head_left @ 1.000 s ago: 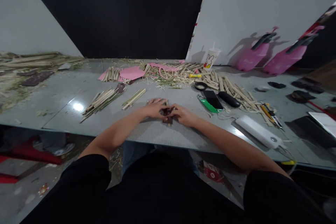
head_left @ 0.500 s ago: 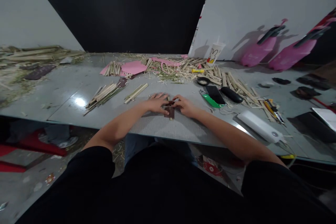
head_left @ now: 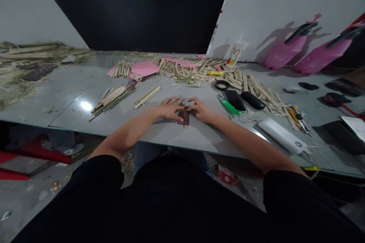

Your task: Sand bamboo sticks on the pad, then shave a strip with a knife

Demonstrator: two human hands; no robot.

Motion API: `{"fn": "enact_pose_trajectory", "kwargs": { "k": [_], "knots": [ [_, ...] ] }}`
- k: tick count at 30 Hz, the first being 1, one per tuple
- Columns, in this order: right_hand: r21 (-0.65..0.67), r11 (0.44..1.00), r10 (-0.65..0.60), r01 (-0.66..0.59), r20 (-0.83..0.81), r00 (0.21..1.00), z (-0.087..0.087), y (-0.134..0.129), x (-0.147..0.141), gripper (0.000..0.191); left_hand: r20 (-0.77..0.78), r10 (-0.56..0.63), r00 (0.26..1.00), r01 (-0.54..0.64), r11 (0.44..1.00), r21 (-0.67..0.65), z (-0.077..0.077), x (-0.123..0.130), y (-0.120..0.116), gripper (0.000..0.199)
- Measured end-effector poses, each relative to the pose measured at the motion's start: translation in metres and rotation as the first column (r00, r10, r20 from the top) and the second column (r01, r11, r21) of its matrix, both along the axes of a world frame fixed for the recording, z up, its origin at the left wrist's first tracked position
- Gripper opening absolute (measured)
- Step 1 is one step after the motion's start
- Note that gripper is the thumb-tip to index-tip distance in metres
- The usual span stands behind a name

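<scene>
In front of me on the table lies a small dark brown piece of sheet point(head_left: 184, 118). The end of a pale bamboo stick point(head_left: 185, 125) pokes out at its near edge. My left hand point(head_left: 171, 109) rests beside it with the fingers spread flat, the thumb and a fingertip on its left edge. From the other side, my right hand point(head_left: 202, 111) has its fingers bent at the top of the sheet, gripping it there. The fingertips partly cover the sheet's upper part. Just left of my hands lies a small bundle of split bamboo sticks point(head_left: 147, 97).
A larger stick bundle point(head_left: 111, 98) lies further left. Behind are pink paper point(head_left: 145, 68), shavings and a cup point(head_left: 236, 54). To the right sit a tape roll point(head_left: 221, 84), a phone point(head_left: 234, 100), a black case point(head_left: 252, 100), a white power strip point(head_left: 281, 135) and pink spray bottles point(head_left: 286, 53).
My right index finger has lifted and stretched a little forward at the brown sheet. The left hand stays nearly in place, its thumb slightly lower against the sheet. The view has shifted slightly.
</scene>
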State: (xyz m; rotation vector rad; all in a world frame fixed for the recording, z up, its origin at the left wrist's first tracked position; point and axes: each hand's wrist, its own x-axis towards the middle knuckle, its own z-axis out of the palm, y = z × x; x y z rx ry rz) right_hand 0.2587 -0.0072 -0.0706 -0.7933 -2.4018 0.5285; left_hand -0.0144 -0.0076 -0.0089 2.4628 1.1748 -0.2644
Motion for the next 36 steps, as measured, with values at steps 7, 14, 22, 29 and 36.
{"fn": "enact_pose_trajectory", "kwargs": {
  "k": [7, 14, 22, 29, 36],
  "knots": [
    [0.0, 1.0, 0.027, -0.027, -0.004, 1.0, -0.002, 0.0, 0.001, 0.04, 0.005, 0.012, 1.0, -0.012, 1.0, -0.02, -0.003, 0.0, 0.001, 0.11],
    [-0.014, 0.997, 0.078, -0.078, 0.01, 0.997, -0.006, -0.003, -0.002, 0.038, -0.008, 0.012, 1.0, -0.012, 0.999, -0.031, -0.004, -0.001, 0.003, 0.115],
    [-0.03, 0.994, 0.105, -0.105, 0.021, 0.994, 0.0, -0.004, 0.003, 0.045, 0.008, 0.028, 1.0, -0.028, 0.999, -0.044, -0.005, -0.003, 0.003, 0.116],
    [-0.043, 0.994, 0.097, -0.097, 0.014, 0.995, 0.003, -0.004, 0.004, 0.041, -0.009, 0.008, 1.0, -0.009, 0.999, -0.046, -0.005, -0.004, 0.005, 0.116],
    [-0.031, 0.999, 0.036, -0.036, -0.004, 0.999, 0.003, -0.007, 0.007, 0.041, -0.004, -0.012, 1.0, 0.012, 0.999, -0.032, -0.003, -0.005, 0.003, 0.113]
  ]
}}
